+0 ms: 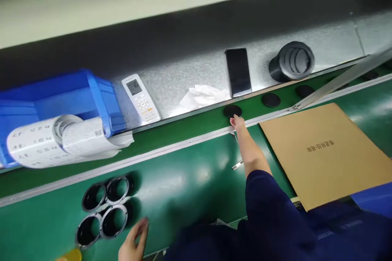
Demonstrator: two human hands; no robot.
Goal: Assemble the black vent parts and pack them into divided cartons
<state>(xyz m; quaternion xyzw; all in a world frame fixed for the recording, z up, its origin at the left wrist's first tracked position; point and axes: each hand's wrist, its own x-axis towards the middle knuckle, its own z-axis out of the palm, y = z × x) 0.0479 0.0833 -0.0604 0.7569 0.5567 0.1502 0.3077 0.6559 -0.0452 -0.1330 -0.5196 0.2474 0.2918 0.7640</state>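
Glossy green belt (190, 179) carries flat round black discs (271, 100) along its far strip. Right hand (238, 122), arm stretched out, lays its fingertips on the nearest disc (232, 110). Left hand (134, 240), blurred, fingers loosely spread, holds nothing, just beside four metal-rimmed black rings (105, 210).

a blue plastic bin (61, 98) sits at the left on the grey metal ledge (330, 40), a roll of printed white labels (52, 140) in front of it. just beside it lie a white remote control (141, 98), crumpled white tissue (200, 97) and a black phone (238, 71). a flat brown cardboard sheet (327, 153) rests on the green surface (190, 175).
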